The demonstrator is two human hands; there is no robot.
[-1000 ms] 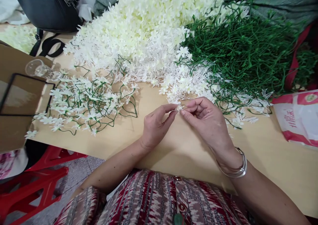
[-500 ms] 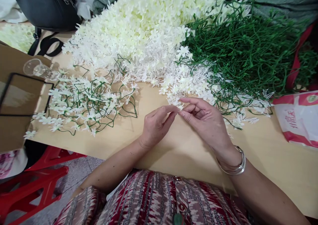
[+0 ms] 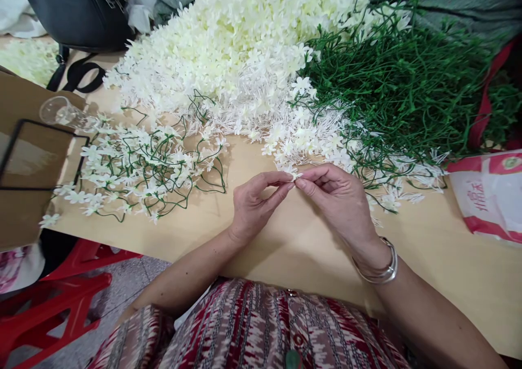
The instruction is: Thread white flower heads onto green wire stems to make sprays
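My left hand pinches a small white artificial flower between thumb and fingertips. From the other side, my right hand, with silver bangles at the wrist, closes thumb and forefinger on the same flower; the fingertips of both hands meet there and hide part of it. Just beyond the hands lies a heap of loose white flowers with pale stamens. Green plastic stems form a pile at the right. To the left, white flowers on green stems lie tangled together.
A cardboard box with a black wire frame stands at the left, near a clear plastic cup on its side. A black bag is behind. A red-and-white packet sits at the right. Red stools stand below the table edge.
My right forefinger and other fingers have curled inward, and the thumb and forefinger have closed on the flower. My left hand has barely moved.
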